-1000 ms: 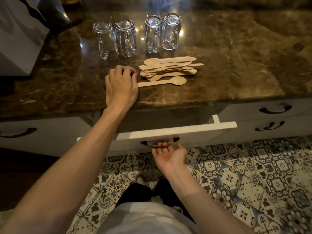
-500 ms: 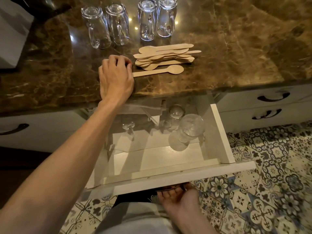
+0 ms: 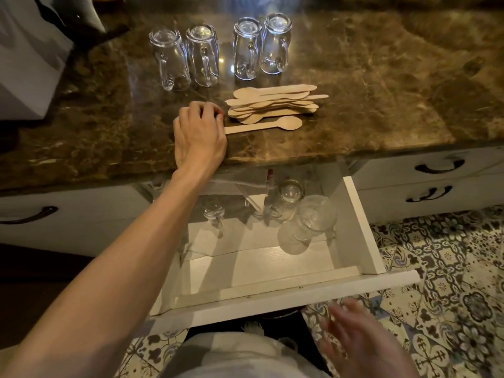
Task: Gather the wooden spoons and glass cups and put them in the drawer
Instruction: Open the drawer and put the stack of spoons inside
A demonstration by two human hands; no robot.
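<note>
- Head view: a brown marble countertop (image 3: 381, 91) runs across the top, and a white drawer (image 3: 272, 301) stands pulled far out below its front edge.
- Four glass cups (image 3: 203, 55) with handles stand upside down towards the back of the countertop. They form two pairs, the left pair a little nearer the front edge than the right pair.
- A pile of wooden spoons (image 3: 272, 102) lies just in front of the right pair, with bowls and handles pointing both ways.
- A single wooden spoon (image 3: 267, 125) lies apart from the pile on its front side, bowl to the right.
- The left hand (image 3: 200, 137) rests knuckles up on the countertop near its front edge, fingers curled under, with nothing seen in its grip. The single spoon's handle ends right at its thumb side.
- The right hand (image 3: 362, 342) is blurred, just below the drawer's front panel and clear of it. Its fingers are straight and spread, and it holds nothing.
- Inside the drawer, a large clear glass (image 3: 311, 222) lies tilted near the right wall.
- A smaller glass (image 3: 289, 197) sits just behind it, and a small handled glass (image 3: 214, 215) sits towards the back left.
- Folded white paper (image 3: 245, 186) lies at the drawer's back, partly under the countertop.
- Closed white drawers with dark handles (image 3: 439, 165) flank the open one, above a patterned tile floor (image 3: 450, 282).
</note>
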